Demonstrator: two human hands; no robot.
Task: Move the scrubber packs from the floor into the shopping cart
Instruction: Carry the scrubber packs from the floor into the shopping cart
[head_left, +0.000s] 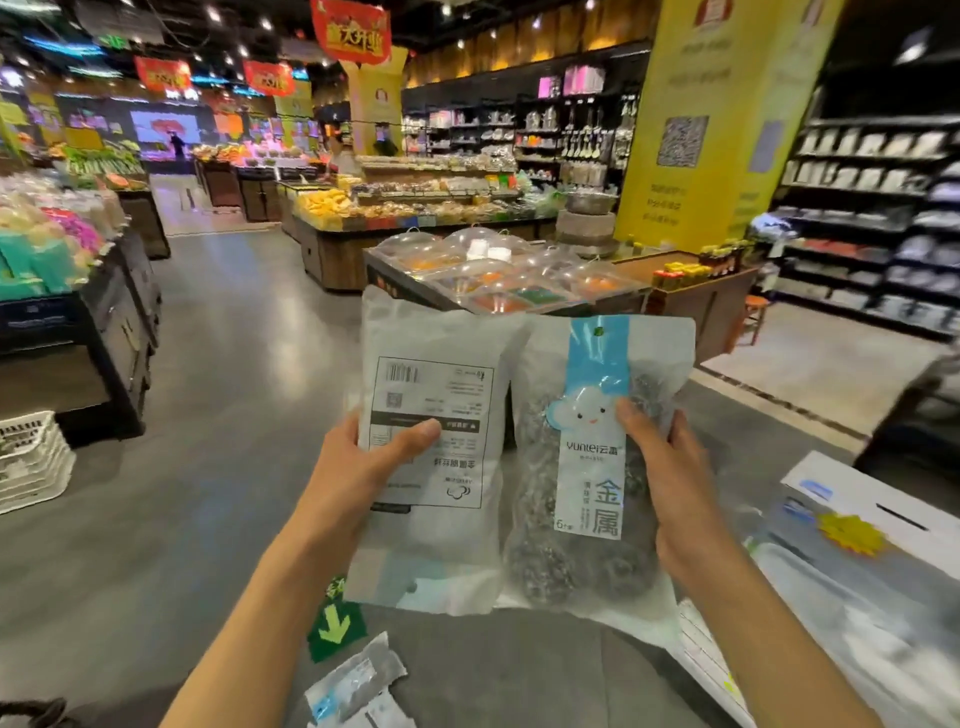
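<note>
Bare left hand (363, 457) and right hand (670, 467) each clasp 1 grey plastic scrubber pack, back-label pack (436, 415) and blue-striped steel-wool pack (592, 457), lifted clear of the grey floor (218, 364); the carry step likely comes next, though no cart shows.

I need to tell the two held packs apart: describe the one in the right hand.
Two scrubber packs are held up side by side before the clear-domed food counter. The right hand grips the right pack. Unlike the left pack, which shows its printed back, it shows a blue cloud-face strip and grey scrubbers inside.

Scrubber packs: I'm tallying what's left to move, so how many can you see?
3 at least. One back-side-out pack in the left hand, one front-side pack in the right hand, and one floor pack below. Others may be hidden.
</note>
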